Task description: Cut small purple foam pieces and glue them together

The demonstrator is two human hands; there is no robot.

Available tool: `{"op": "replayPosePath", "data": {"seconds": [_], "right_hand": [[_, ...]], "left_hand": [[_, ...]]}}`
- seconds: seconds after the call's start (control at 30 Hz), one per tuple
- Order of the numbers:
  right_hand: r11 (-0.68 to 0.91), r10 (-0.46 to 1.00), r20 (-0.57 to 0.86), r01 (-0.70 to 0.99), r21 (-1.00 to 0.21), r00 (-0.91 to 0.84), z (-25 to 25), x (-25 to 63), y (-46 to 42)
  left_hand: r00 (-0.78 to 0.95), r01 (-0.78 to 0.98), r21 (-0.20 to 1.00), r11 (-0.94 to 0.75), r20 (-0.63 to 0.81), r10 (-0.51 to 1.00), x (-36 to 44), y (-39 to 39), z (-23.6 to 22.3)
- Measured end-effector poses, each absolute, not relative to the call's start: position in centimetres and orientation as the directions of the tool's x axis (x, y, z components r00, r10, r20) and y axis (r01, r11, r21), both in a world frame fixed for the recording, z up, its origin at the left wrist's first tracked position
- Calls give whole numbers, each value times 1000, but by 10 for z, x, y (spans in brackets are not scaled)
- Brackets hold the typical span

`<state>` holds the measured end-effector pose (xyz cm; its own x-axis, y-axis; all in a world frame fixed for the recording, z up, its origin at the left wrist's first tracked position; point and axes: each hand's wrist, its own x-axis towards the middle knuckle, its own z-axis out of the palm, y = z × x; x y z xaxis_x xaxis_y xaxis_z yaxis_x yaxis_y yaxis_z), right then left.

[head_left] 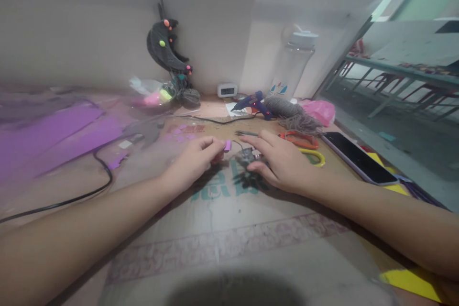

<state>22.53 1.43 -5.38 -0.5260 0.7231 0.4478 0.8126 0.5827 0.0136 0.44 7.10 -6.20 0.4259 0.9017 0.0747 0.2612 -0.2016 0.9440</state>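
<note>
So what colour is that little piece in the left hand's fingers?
Purple, a small piece pinched by the left hand; head view.

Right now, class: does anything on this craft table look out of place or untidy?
Yes. Purple scraps lie scattered on the cardboard mat beyond the left hand, and the grey yarn sprawls loose beside the glue gun. Nothing looks damaged.

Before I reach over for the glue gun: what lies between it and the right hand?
In the head view, tweezers and bare cardboard lie between the glue gun and the right hand; orange scissors sit just to the right.
</note>
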Motion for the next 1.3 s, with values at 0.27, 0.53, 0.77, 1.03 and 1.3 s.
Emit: {"op": "replayPosePath", "data": {"seconds": [0.27,0.53,0.77,1.03,1.3], "right_hand": [[568,602,575,804,180,-554,-61,229,24],[567,529,600,776,276,-600,-61,230,25],[576,512,609,768,280,-606,-61,230,25],[602,487,615,749,278,-620,-59,228,25],[610,461,633,740,284,-623,-61,228,26]], "left_hand": [[453,264,948,-178,41,890,7,69,-58],[464,265,948,-178,36,885,5,71,-62],[473,271,943,-193,45,880,5,70,-60],[471,296,939,-174,16,882,5,69,-62],[470,307,938,-163,0,883,5,69,-64]]}}
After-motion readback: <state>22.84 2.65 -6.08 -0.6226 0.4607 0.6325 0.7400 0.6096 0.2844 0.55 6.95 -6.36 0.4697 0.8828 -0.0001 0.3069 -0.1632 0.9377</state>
